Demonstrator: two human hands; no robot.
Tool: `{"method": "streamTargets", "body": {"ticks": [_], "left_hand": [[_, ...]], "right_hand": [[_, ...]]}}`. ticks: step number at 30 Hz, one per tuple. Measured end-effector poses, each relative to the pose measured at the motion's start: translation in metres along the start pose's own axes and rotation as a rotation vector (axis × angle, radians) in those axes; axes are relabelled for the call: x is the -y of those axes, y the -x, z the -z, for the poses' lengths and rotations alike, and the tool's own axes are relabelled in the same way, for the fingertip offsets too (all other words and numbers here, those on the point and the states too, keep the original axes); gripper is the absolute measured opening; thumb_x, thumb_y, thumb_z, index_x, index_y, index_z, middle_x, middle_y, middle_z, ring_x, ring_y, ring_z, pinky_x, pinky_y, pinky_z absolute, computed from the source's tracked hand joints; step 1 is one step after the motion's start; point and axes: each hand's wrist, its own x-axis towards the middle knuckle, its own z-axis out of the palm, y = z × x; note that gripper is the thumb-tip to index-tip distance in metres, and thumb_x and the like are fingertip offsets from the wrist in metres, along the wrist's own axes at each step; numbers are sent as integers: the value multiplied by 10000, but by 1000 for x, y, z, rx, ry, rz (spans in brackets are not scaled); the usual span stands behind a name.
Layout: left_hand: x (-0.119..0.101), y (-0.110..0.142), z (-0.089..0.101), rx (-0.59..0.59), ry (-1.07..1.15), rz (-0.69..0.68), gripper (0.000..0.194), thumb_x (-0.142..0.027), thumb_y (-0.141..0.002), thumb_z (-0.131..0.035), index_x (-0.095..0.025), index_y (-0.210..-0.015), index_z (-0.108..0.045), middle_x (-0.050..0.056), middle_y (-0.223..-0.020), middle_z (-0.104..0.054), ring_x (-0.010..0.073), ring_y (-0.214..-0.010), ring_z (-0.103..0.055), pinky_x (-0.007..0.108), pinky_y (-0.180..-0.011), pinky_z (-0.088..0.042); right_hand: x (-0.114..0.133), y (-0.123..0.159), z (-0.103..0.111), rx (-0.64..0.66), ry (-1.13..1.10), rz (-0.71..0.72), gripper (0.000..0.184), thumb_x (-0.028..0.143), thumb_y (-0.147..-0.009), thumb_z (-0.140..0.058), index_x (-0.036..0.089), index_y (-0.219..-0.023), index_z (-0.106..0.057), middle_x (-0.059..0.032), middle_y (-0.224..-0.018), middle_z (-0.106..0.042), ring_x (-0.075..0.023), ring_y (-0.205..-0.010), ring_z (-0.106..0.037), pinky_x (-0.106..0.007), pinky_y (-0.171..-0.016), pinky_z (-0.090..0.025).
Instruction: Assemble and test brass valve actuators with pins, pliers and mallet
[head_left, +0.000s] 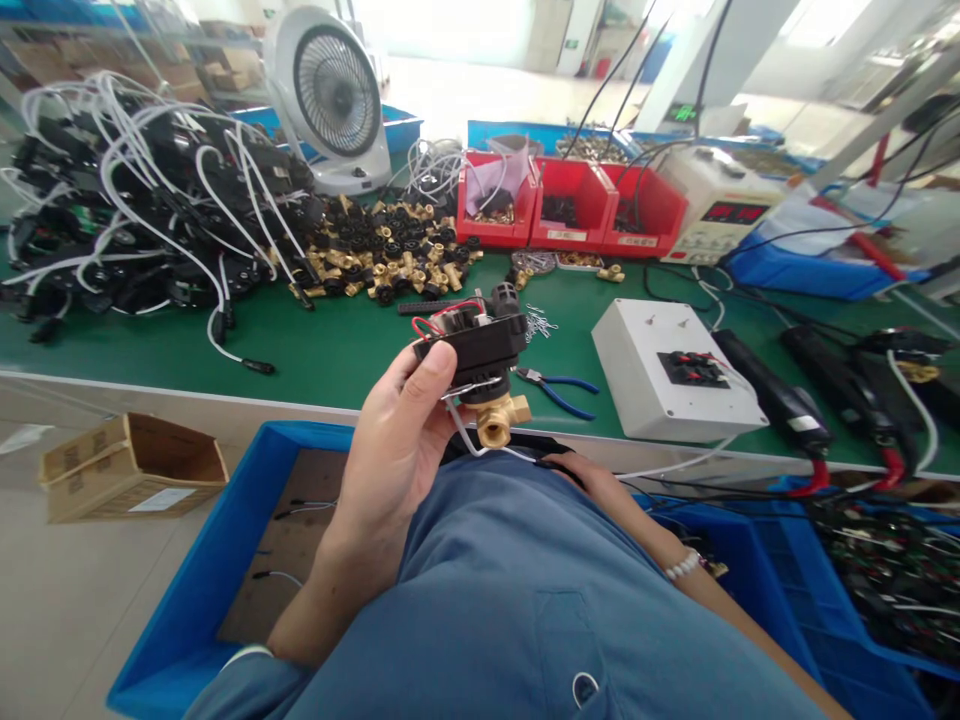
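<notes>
My left hand (397, 430) is closed around a motorized valve, its thumb on the black housing (480, 350) and the brass valve body (495, 422) pointing down toward me. Red wires show at the open top of the housing. A white cable (466, 432) hangs from the valve and runs right along my lap. Low by the table's front edge, my right hand (592, 480) is closed on the black connector (555, 466) at the cable's end; its fingertips are partly hidden. Blue-handled cutters (562, 390) lie on the green table just behind.
A grey box (675, 370) with a black terminal block stands at the right, near black power tools (776, 390). Brass fittings (390, 260), red bins (566, 210), a fan (337, 95) and a heap of cabled housings (135, 200) line the back. Blue crates (187, 570) sit below.
</notes>
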Motion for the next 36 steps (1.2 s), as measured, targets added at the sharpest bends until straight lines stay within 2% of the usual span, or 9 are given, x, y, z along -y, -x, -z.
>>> {"method": "streamTargets", "body": {"ticks": [4, 18, 26, 28, 31, 34, 36], "left_hand": [[0, -1, 1, 3, 3, -14, 446, -468, -768, -834, -168, -1078, -721, 79, -1010, -793, 281, -1049, -756, 337, -854, -648], [1, -3, 3, 4, -11, 2, 465, -502, -799, -806, -189, -1126, -702, 58, -1050, -789, 230, -949, -779, 248, -724, -637], [2, -3, 5, 55, -78, -45, 442, -523, -821, -770, -182, -1093, -697, 70, -1075, -772, 240, -992, -763, 288, -790, -637], [3, -2, 5, 60, -114, -98, 429, -486, -814, -783, -186, -1105, -686, 73, -1091, -762, 255, -1037, -748, 316, -847, -631], [6, 2, 6, 59, -206, -274, 444, -361, -768, -843, -233, -1151, -658, 42, -1138, -736, 234, -1069, -725, 307, -908, -604], [8, 6, 9, 87, -332, -447, 533, -282, -731, -877, -273, -1206, -635, 19, -1142, -708, 187, -1008, -715, 261, -877, -594], [9, 8, 11, 114, -397, -511, 582, -278, -727, -880, -278, -1247, -617, 26, -1146, -689, 176, -980, -705, 253, -858, -597]], "right_hand": [[-3, 1, -4, -16, 2, -8, 427, 423, -1012, -411, 189, -1167, -733, -122, -1130, -733, -255, -1060, -707, -392, -966, -577], [-10, 1, -8, -16, 14, -22, 409, 389, -1012, -424, 186, -1199, -727, -125, -1152, -729, -256, -1075, -705, -402, -978, -570], [-9, 0, -8, -15, 15, -28, 425, 395, -1003, -420, 178, -1185, -737, -140, -1141, -730, -276, -1072, -707, -430, -974, -574], [-8, 0, -7, -13, 11, -26, 430, 400, -1004, -415, 183, -1190, -736, -138, -1148, -729, -275, -1079, -705, -426, -977, -574], [-7, 0, -7, -15, 8, -22, 432, 408, -1007, -411, 192, -1194, -735, -132, -1154, -729, -272, -1093, -702, -420, -990, -569], [-6, -1, -7, -23, 11, -16, 426, 415, -1004, -417, 199, -1178, -740, -128, -1140, -735, -271, -1082, -706, -415, -982, -575], [-6, -3, -6, -24, 12, -13, 413, 412, -996, -431, 198, -1155, -746, -127, -1118, -742, -271, -1060, -713, -412, -964, -584]]}}
